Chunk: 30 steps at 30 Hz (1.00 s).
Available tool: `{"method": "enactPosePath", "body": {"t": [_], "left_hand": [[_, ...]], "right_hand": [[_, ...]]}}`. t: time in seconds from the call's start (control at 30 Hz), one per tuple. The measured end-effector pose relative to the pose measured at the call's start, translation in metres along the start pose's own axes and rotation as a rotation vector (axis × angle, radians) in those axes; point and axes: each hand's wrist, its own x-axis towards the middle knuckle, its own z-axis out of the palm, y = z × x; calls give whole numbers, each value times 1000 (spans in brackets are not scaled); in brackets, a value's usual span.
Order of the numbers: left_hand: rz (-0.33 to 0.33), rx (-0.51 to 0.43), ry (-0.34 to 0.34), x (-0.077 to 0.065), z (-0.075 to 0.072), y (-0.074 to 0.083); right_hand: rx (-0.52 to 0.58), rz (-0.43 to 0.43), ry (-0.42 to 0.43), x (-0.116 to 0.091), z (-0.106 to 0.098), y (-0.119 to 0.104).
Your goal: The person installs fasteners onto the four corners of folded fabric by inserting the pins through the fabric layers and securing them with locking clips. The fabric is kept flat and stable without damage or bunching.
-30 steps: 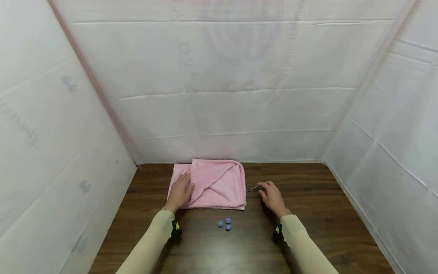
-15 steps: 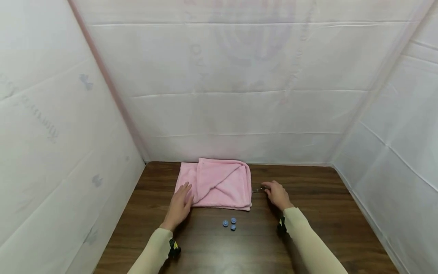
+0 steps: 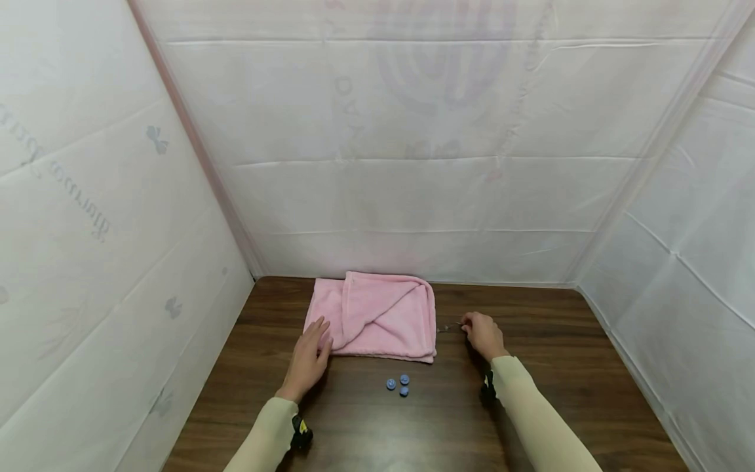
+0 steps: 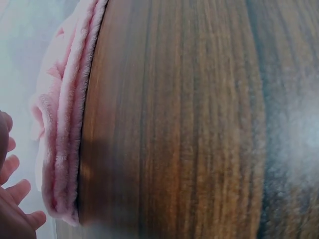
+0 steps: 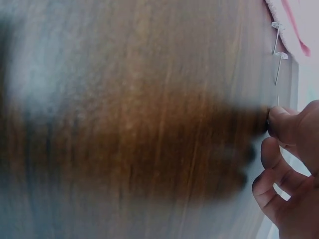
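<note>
Pins (image 5: 281, 56) beside pink cloth (image 3: 386, 321)

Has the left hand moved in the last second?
Yes: in the head view the left hand has drawn back, away from the table's back edge, and reaches less far over the towel.

One pink cloth (image 3: 386, 321), three blue discs (image 3: 404, 379), at least two clear-headed pins (image 5: 281, 56), one wood-grain table (image 3: 448, 419).

Bench (image 3: 439, 429): dark brown wood grain, glossy. Three blue discs (image 3: 404, 379) clustered on it. White sheeting (image 3: 413, 196) (faint print, creased) stands behind and on both sides.
</note>
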Motion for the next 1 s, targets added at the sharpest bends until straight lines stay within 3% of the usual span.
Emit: {"method": "enactPosePath", "body": {"t": [0.23,0.5,0.73,1.0], "left_hand": [[57,8,28,4,3,6],[166,-42,-2,17,16,36],[251,-43,-139,22,41,71],[251,-34,-395,14,66,97]], "right_hand": [[-8,20,-1,-3,-2,3],[21,35,51,-7,-4,5],[96,35,104,-14,-11,1],[116,36,122,-24,-16,0]]}}
